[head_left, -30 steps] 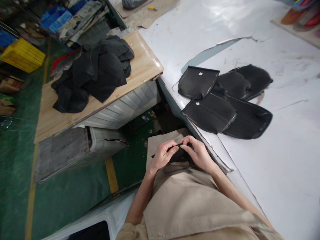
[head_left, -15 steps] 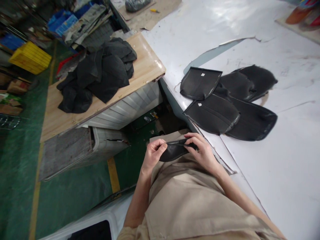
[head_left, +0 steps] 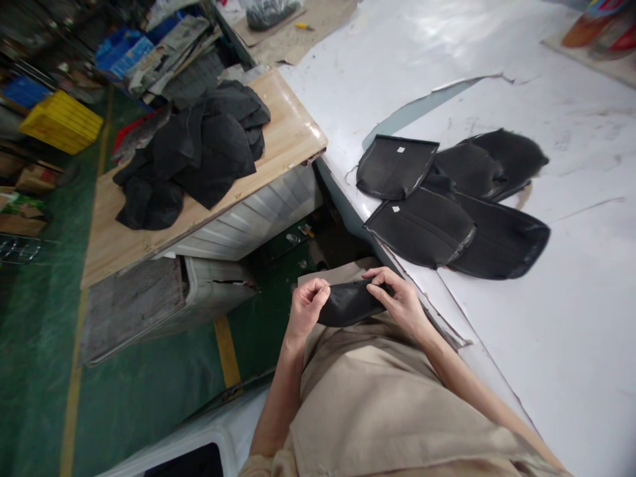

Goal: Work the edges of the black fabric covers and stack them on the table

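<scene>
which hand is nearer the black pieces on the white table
Right. The right hand is just off the white table, short of the black pieces; the left hand is farther left, away from them.

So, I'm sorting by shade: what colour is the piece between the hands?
Black, in the head view.

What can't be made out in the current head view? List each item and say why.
All in the head view:
Far side of the black piece between the left hand and right hand: hidden by its near face.
Any print on the white tags: too small.
Number of pieces in the dark pile: they overlap.
Full shape of the orange item: blurred, cut off by the top edge.
</scene>
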